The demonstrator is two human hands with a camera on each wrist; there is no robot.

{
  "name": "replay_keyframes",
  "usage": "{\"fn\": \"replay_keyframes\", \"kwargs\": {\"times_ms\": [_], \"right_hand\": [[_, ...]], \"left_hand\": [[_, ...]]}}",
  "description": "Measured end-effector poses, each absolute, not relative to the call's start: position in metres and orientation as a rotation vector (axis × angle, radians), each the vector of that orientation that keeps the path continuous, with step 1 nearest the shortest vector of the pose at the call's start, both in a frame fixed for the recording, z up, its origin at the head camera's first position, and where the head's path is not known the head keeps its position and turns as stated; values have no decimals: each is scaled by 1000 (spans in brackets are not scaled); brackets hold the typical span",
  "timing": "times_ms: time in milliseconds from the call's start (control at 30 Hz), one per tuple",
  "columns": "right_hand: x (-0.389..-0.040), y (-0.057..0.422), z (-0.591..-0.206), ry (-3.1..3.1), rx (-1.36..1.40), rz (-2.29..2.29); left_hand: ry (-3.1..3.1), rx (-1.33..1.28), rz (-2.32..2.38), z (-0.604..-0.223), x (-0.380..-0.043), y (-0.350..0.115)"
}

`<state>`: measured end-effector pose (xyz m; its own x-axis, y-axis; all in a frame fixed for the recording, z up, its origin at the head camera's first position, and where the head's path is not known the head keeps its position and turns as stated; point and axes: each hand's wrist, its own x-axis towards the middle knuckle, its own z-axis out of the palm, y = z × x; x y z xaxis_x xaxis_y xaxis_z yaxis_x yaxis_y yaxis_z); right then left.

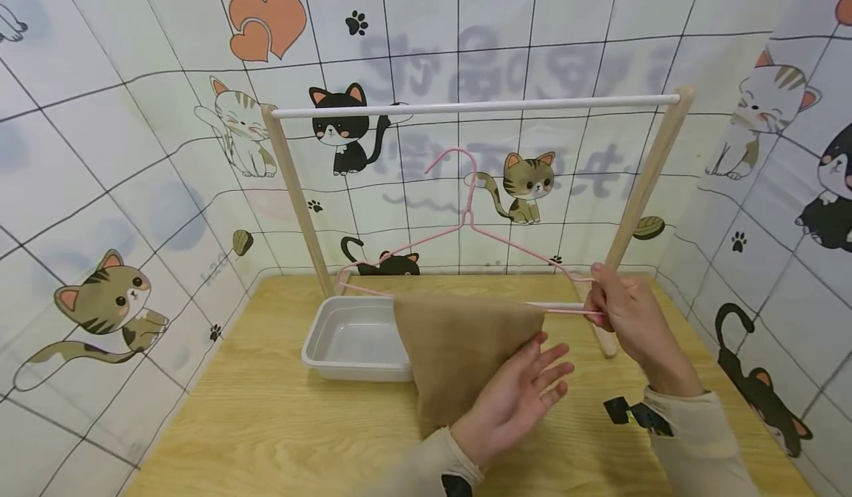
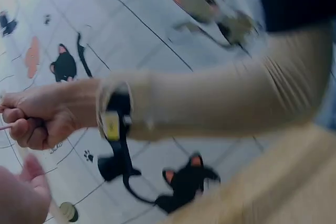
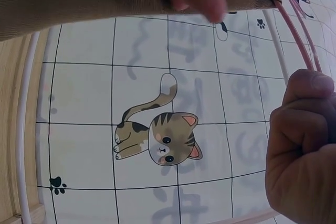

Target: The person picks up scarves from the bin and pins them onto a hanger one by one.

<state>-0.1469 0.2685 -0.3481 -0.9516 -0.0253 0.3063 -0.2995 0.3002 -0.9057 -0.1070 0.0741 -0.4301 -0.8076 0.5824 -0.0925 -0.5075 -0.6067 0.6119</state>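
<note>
A pink wire hanger (image 1: 506,245) stands upright above the table, its hook at the top. Over its lower bar hangs a brown cloth (image 1: 459,349), draped down toward the tabletop. My right hand (image 1: 629,319) grips the hanger's right corner, and the right wrist view shows the curled fingers (image 3: 299,124) around the pink wire. Beside the cloth's right edge is my left hand (image 1: 512,393), palm turned up and fingers extended, holding nothing. Whether its fingertips touch the cloth cannot be told. In the left wrist view, only part of the left hand (image 2: 23,198) shows, blurred.
A white plastic tub (image 1: 359,371) sits behind the cloth and partly hidden by it. A wooden rack with a white top rail (image 1: 479,105) stands at the back of the wood-grain table (image 1: 266,423). Cat-print sheeting (image 1: 166,186) encloses the table.
</note>
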Motion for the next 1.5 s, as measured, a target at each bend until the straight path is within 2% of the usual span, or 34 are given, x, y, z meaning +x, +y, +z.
{"fn": "replay_keyframes", "kwargs": {"times_ms": [133,333,500,767,967,1100,1233,1367,1500], "right_hand": [[-146,268,-349,-2351,280,1688],[-147,267,-349,-2369,287,1677],[-149,265,-349,-2343,274,1717],[-150,266,-354,-2334,218,1692],[-148,269,-353,-2319,256,1675],[-147,271,-355,-2309,279,1674],[-147,273,-355,-2285,305,1705],[-147,275,-355,-2298,305,1707],[-148,280,-357,-2323,301,1696]], "left_hand": [[555,-17,2574,-427,-112,86],[429,-149,2703,-425,-114,92],[461,-54,2691,-423,-110,98],[483,59,2625,-392,-98,110],[855,58,2419,-407,-94,107],[1386,427,2303,-406,-91,68],[2058,776,2312,-383,-108,-1],[2596,827,2378,-356,-133,-72],[2985,795,2228,-341,-160,-123]]}}
